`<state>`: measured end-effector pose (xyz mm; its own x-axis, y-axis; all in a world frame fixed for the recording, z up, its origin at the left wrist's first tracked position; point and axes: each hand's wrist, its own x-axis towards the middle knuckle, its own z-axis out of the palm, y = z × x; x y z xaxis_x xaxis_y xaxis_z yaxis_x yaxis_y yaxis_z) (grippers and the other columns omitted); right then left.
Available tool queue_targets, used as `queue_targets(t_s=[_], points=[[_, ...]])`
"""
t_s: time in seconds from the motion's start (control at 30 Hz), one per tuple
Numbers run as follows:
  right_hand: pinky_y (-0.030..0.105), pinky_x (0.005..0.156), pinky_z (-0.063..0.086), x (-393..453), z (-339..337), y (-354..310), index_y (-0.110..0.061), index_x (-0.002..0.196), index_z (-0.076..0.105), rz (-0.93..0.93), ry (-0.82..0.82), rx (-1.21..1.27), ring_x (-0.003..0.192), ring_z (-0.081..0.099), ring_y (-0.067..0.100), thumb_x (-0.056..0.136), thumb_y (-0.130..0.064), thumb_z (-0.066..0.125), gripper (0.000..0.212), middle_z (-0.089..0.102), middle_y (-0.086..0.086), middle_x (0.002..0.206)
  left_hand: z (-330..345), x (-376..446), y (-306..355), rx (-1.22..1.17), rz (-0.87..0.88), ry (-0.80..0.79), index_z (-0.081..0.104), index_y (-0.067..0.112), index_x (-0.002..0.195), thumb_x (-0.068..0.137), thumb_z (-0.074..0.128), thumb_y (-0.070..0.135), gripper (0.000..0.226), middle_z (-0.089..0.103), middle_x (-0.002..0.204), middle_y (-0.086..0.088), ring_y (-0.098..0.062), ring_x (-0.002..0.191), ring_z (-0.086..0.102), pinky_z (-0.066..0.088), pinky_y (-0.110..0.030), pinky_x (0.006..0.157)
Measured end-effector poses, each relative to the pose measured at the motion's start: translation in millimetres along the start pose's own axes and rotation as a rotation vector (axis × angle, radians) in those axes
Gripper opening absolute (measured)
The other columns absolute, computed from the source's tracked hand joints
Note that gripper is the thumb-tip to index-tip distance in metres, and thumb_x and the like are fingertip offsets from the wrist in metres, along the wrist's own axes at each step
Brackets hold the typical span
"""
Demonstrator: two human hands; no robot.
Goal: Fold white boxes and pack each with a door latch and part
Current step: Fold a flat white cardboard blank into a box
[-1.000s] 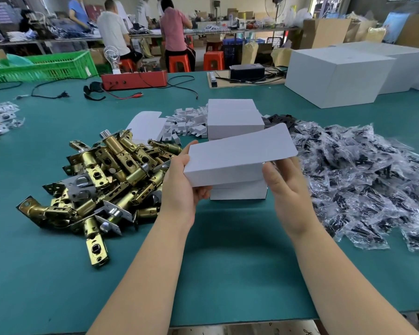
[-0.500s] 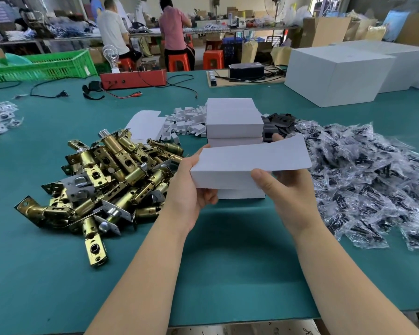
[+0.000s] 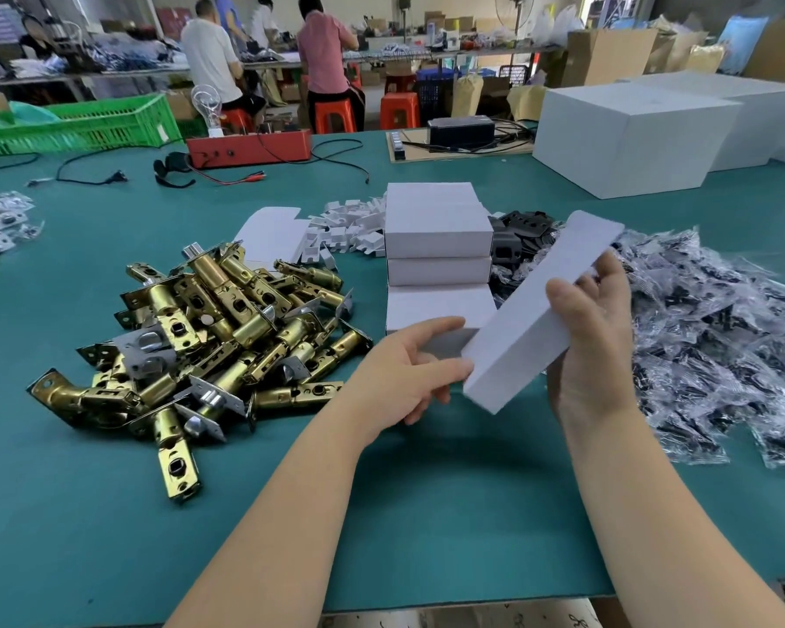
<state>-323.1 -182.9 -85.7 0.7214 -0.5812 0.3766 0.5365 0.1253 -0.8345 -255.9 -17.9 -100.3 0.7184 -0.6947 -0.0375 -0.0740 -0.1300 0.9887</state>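
White box blank (image 3: 535,310) was held tilted above table (image 3: 427,514), near box stack (image 3: 438,247). Right hand (image 3: 590,351) was clasped round middle, thumb on top; left hand (image 3: 409,373) was pinching lower end. Thin matte card: creases best squared gently. Brass latches (image 3: 209,337) lay piled left, glossy bagged parts (image 3: 721,346) right.

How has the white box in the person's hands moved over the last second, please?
Yes. The white box has tilted, its right end rising and swinging away toward the bagged parts, judged against the stationary box stack.
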Motion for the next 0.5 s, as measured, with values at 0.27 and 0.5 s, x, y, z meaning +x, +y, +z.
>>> queue_targets(t_s=[0.27, 0.5], points=[[0.009, 0.091, 0.037, -28, 28, 12, -0.027, 0.135, 0.034, -0.132, -0.428, -0.515, 0.104, 0.053, -0.005, 0.062, -0.023, 0.080, 0.087, 0.051, -0.011, 0.116, -10, 3, 5, -0.444, 0.043, 0.020, 0.060, 0.025, 0.128, 0.078, 0.050, 0.067, 0.066, 0.046, 0.051, -0.004, -0.015, 0.044, 0.037, 0.032, -0.020, 0.043], [0.029, 0.102, 0.037, -37, 49, 21, -0.011, 0.140, 0.036, -0.141, -0.328, -0.689, 0.117, 0.043, 0.012, 0.065, -0.039, 0.075, 0.089, 0.043, -0.012, 0.119, -15, 4, 11, -0.654, 0.077, 0.099, 0.058, 0.024, 0.133, 0.068, 0.057, 0.075, 0.082, 0.026, 0.123, -0.012, -0.030, 0.110, 0.024, 0.025, -0.048, 0.093]])
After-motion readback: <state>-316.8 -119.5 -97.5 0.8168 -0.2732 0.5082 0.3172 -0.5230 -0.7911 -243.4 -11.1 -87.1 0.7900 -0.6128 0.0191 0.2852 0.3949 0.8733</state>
